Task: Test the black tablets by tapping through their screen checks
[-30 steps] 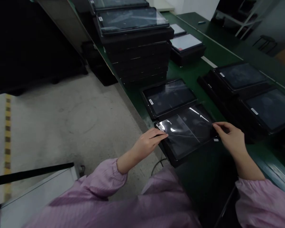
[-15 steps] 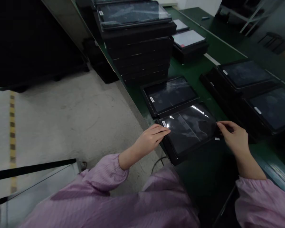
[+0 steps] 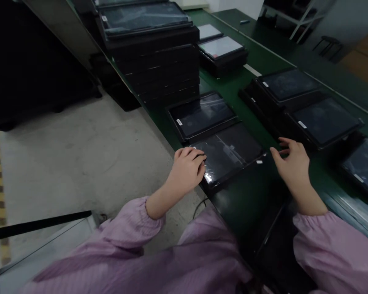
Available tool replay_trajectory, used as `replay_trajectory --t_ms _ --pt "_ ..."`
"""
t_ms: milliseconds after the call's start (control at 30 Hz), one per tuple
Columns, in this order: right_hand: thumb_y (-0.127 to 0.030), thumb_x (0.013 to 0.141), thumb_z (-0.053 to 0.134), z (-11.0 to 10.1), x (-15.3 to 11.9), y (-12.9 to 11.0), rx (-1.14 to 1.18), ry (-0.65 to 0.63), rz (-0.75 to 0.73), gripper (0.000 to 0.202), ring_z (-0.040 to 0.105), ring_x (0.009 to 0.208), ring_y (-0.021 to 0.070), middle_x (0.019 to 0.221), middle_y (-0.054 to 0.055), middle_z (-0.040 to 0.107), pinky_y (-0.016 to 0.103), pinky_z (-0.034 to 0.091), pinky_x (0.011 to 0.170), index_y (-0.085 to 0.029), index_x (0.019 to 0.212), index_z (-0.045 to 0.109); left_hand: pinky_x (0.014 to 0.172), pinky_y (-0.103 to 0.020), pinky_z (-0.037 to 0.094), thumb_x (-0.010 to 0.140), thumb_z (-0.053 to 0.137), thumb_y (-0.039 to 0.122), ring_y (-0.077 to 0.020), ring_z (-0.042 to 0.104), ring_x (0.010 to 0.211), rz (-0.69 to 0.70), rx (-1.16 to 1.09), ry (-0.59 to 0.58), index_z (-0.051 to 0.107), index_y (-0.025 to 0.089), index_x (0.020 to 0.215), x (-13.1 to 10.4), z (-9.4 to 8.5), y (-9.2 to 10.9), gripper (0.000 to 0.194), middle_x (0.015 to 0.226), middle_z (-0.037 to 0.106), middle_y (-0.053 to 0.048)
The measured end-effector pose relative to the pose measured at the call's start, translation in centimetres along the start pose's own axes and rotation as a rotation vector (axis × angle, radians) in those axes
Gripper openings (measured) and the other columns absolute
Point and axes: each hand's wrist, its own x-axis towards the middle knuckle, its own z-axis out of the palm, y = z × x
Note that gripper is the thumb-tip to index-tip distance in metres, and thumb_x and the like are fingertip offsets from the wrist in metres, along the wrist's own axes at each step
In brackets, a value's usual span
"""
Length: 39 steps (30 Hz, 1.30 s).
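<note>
A black tablet point(image 3: 230, 149) with shiny clear film over it lies near the front edge of the green table. At its left edge is my left hand point(image 3: 188, 167), fingers curled and close together over the rim; the fingertips are partly hidden. My right hand point(image 3: 291, 163) hovers off the right end of the tablet, thumb and fingers apart, with nothing between them. A small white tag point(image 3: 259, 162) shows by the tablet's right corner. Just behind lies another black tablet point(image 3: 204, 114) with a white label.
A tall stack of black trays point(image 3: 162, 61) topped with a film-covered screen stands at the back left. Labelled tablets point(image 3: 325, 120) rest on trays to the right. White-faced panels point(image 3: 222, 47) sit farther back. The green table point(image 3: 243, 194) drops to a concrete floor point(image 3: 88, 151) on my left.
My right hand has let go of the tablet's right edge and opened. My left hand's fingers have curled more over the left edge. The film glare has shifted, and the view has turned right.
</note>
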Motion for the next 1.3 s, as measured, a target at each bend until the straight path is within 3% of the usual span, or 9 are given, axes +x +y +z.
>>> replay_trajectory --t_ms 167,300,467,567,667,800,900,1133,1300 --pt "-0.062 0.085 0.060 -8.2 -6.9 3.2 -0.065 0.030 0.101 0.053 0.065 0.080 0.0266 0.110 0.012 0.071 0.045 0.056 0.075 -0.026 0.120 0.075 0.122 -0.065 0.046 0.110 0.054 0.031 -0.0465 0.051 0.153 0.085 -0.087 -0.270 0.060 -0.002 0.150 2.5 3.2 6.7 0.052 0.159 0.057 -0.031" --pt "-0.074 0.077 0.061 -16.3 -14.5 9.4 -0.182 0.091 0.335 0.056 0.065 0.072 0.0308 0.105 0.013 0.072 0.053 0.054 0.072 -0.029 0.106 0.077 0.129 -0.057 0.043 0.115 0.045 0.047 -0.0373 0.041 0.163 0.215 -0.421 -0.432 0.046 0.013 0.165 0.9 6.2 14.0 0.061 0.170 0.049 -0.023" --pt "-0.083 0.059 0.070 -24.5 -26.6 16.2 -0.228 0.263 0.668 0.052 0.069 0.085 0.0437 0.086 0.016 0.071 0.062 0.054 0.077 -0.035 0.080 0.068 0.125 -0.061 0.048 0.105 0.065 0.054 -0.0456 0.030 0.166 0.033 -0.588 -0.554 0.030 0.012 0.173 -1.4 10.6 19.2 0.087 0.179 0.022 -0.033" --pt "-0.092 0.065 0.057 -23.8 -32.8 17.5 -0.084 0.331 0.780 0.073 0.074 0.094 0.0410 0.095 0.012 0.074 0.057 0.061 0.082 -0.029 0.099 0.071 0.127 -0.055 0.048 0.101 0.071 0.054 -0.0412 0.039 0.163 0.006 -0.598 -0.514 0.036 0.015 0.171 0.0 12.5 19.3 0.087 0.179 0.028 -0.027" --pt "-0.090 0.073 0.059 -19.8 -34.6 18.0 0.053 0.361 0.773 0.084 0.067 0.127 0.0411 0.131 0.015 0.071 0.056 0.058 0.107 -0.024 0.123 0.073 0.126 -0.048 0.049 0.100 0.069 0.059 -0.0380 0.044 0.161 0.039 -0.465 -0.497 0.047 0.018 0.166 3.0 13.1 18.4 0.081 0.177 0.038 -0.022" --pt "-0.088 0.077 0.062 -15.5 -30.8 19.4 0.177 0.391 0.708 0.091 0.053 0.148 0.0368 0.152 0.015 0.059 0.054 0.042 0.128 -0.024 0.142 0.067 0.128 -0.067 0.039 0.104 0.060 0.051 -0.0471 0.035 0.164 0.064 -0.272 -0.485 0.045 0.007 0.165 7.7 13.0 18.1 0.077 0.176 0.034 -0.031" --pt "-0.089 0.070 0.070 -14.6 -26.4 21.4 0.198 0.416 0.688 0.099 0.051 0.147 0.0382 0.148 0.017 0.059 0.056 0.040 0.129 -0.023 0.143 0.068 0.129 -0.079 0.023 0.106 0.055 0.042 -0.0523 0.019 0.168 0.137 -0.159 -0.485 0.043 -0.001 0.163 10.6 13.1 20.6 0.073 0.176 0.026 -0.036" --pt "-0.087 0.066 0.073 -15.4 -20.7 24.3 0.157 0.470 0.714 0.090 0.059 0.135 0.0412 0.139 0.018 0.067 0.061 0.045 0.121 -0.022 0.128 0.077 0.129 -0.047 0.041 0.104 0.059 0.040 -0.0391 0.053 0.154 0.373 -0.050 -0.571 0.058 -0.008 0.149 16.7 15.0 29.8 0.066 0.159 0.057 -0.033" --pt "-0.081 0.074 0.072 -15.2 -22.7 22.9 0.149 0.520 0.731 0.072 0.065 0.130 0.0366 0.138 0.014 0.070 0.054 0.054 0.110 -0.025 0.119 0.081 0.115 -0.048 0.052 0.099 0.056 0.029 -0.0392 0.073 0.124 0.371 0.034 -0.572 0.067 -0.011 0.133 18.0 16.0 31.5 0.054 0.128 0.075 -0.033"
